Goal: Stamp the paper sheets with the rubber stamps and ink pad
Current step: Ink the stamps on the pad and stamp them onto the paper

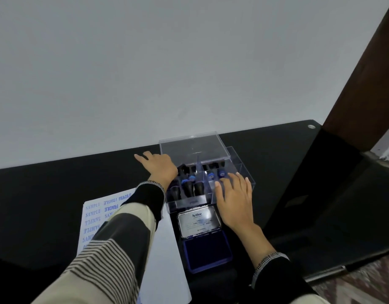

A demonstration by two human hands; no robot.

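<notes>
A clear plastic box (244,170) of black rubber stamps (188,187) with blue tops stands at the back of the black desk, its clear lid (193,148) raised behind it. My left hand (159,166) rests at the box's left side with fingers spread. Over the box's right compartment lies my right hand (233,198), fingers straight and reaching among the blue-topped stamps (221,173). In front of the box an open ink pad (207,253) shows its blue pad, and its silver lid (199,220) is flipped up. Under my left forearm lie paper sheets (97,212) stamped SAMPLE and FRAGILE.
The black desk (57,187) runs against a pale wall. A dark wooden post (364,73) rises at the right, past the desk's right edge. Patterned floor (369,279) shows at the lower right.
</notes>
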